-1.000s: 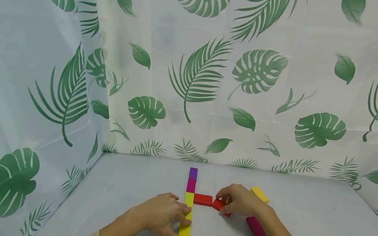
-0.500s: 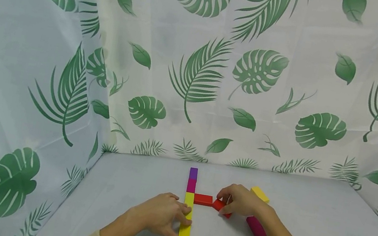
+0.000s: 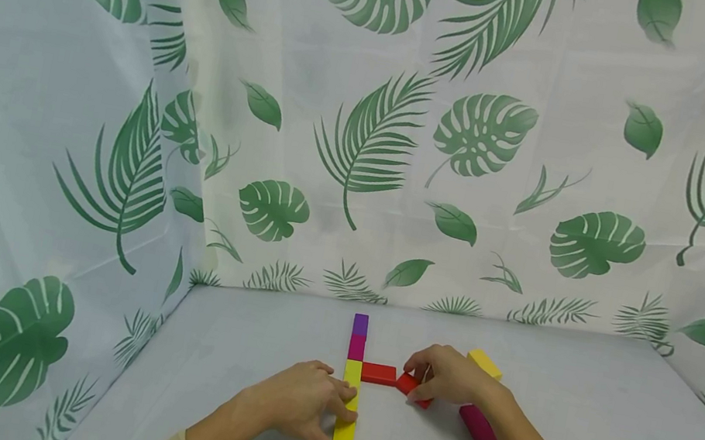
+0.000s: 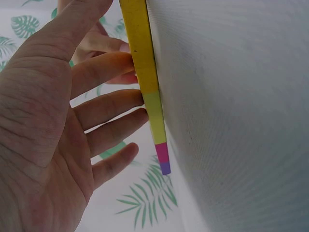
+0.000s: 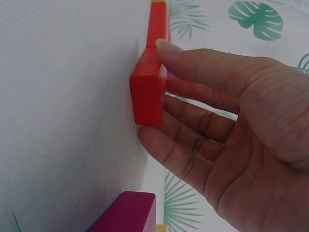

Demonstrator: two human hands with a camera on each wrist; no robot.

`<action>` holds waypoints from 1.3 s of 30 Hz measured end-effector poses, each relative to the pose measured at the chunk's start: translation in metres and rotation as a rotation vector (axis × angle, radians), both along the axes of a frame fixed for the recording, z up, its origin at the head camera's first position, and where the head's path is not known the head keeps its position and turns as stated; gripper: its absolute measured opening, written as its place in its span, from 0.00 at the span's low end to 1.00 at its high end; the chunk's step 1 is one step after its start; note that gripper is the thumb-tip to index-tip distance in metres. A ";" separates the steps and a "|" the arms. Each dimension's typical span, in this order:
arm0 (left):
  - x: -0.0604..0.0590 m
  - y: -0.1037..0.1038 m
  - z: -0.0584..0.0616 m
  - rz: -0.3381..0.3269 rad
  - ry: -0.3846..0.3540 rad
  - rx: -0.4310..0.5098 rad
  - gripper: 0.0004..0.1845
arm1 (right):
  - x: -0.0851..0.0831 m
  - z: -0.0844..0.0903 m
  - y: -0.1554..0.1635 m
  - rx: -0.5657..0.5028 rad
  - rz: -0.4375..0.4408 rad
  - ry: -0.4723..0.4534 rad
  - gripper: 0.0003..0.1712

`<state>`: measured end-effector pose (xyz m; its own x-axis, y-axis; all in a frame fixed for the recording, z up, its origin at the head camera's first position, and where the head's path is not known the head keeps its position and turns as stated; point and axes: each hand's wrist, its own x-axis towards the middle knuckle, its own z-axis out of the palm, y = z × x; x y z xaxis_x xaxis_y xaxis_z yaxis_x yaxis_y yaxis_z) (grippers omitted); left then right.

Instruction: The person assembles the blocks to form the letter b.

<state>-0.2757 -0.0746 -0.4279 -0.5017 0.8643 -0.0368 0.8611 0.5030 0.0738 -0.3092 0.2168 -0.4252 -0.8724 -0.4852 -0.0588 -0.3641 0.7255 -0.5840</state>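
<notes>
Head view: long line of yellow, pink, purple wooden blocks [image 3: 351,389] done, bottom middle of frame. Left hand [image 3: 299,403] presses it, fingers straight. Right hand [image 3: 448,376] pinches small red wooden block [image 3: 412,385], just beside flat red block [image 3: 379,373]. Dark pink block [image 3: 477,424] and yellow block [image 3: 485,362] left, it seems.

A grey table [image 3: 573,416] bears coloured blocks [image 3: 346,423].

Leaf-print curtain [image 3: 367,136] behind grey tabletop [image 3: 573,416]
</notes>
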 end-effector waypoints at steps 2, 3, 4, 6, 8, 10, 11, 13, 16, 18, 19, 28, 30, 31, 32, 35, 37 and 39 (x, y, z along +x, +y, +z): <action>0.000 0.000 -0.001 0.005 -0.002 -0.004 0.38 | 0.000 0.000 0.000 0.000 -0.009 -0.001 0.22; 0.000 0.000 -0.001 0.008 -0.004 -0.005 0.38 | 0.000 0.000 0.000 0.001 -0.016 -0.001 0.22; 0.000 0.000 -0.001 0.009 -0.003 -0.008 0.38 | -0.001 0.000 0.000 0.002 -0.023 0.001 0.22; 0.000 0.000 -0.002 0.014 -0.006 -0.011 0.38 | -0.001 0.001 0.002 0.001 -0.037 0.012 0.23; 0.000 0.000 -0.002 0.017 -0.010 -0.012 0.38 | -0.001 0.002 0.003 -0.003 -0.050 0.040 0.23; 0.001 0.000 -0.001 0.016 -0.011 -0.013 0.38 | -0.001 0.005 0.005 -0.016 -0.061 0.064 0.24; 0.001 0.000 -0.001 0.017 -0.013 -0.014 0.38 | -0.002 0.006 0.006 -0.019 -0.067 0.081 0.24; 0.001 0.000 -0.001 0.017 -0.014 -0.016 0.38 | -0.002 0.007 0.008 -0.027 -0.078 0.109 0.24; 0.001 0.000 -0.001 0.018 -0.016 -0.017 0.38 | -0.004 0.009 0.012 -0.030 -0.090 0.153 0.24; 0.001 0.000 -0.001 0.018 -0.015 -0.018 0.38 | -0.006 0.009 0.015 -0.033 -0.097 0.185 0.24; 0.000 0.000 -0.001 0.018 -0.014 -0.016 0.38 | -0.006 0.009 0.017 -0.035 -0.103 0.201 0.23; 0.000 0.000 0.000 0.011 -0.003 -0.010 0.38 | -0.011 0.007 0.033 -0.068 -0.168 0.271 0.26; 0.000 0.000 0.000 0.007 -0.001 -0.010 0.38 | -0.011 0.008 0.036 -0.076 -0.175 0.281 0.26; 0.000 0.000 0.000 0.005 0.001 -0.011 0.38 | -0.011 0.008 0.038 -0.076 -0.178 0.286 0.26; 0.000 0.000 0.000 0.004 0.002 -0.011 0.38 | -0.011 0.009 0.039 -0.074 -0.181 0.291 0.26; 0.000 0.000 0.000 0.005 0.003 -0.011 0.39 | -0.011 0.010 0.043 -0.069 -0.198 0.292 0.26; 0.000 0.000 0.000 0.006 0.002 -0.011 0.39 | -0.012 0.010 0.045 -0.063 -0.213 0.291 0.26; 0.000 0.000 0.000 0.007 0.002 -0.011 0.39 | -0.012 0.010 0.047 -0.064 -0.225 0.287 0.26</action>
<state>-0.2758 -0.0746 -0.4284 -0.5077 0.8603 -0.0458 0.8578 0.5097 0.0665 -0.3209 0.2643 -0.4149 -0.9342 -0.2741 0.2282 -0.3553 0.7714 -0.5279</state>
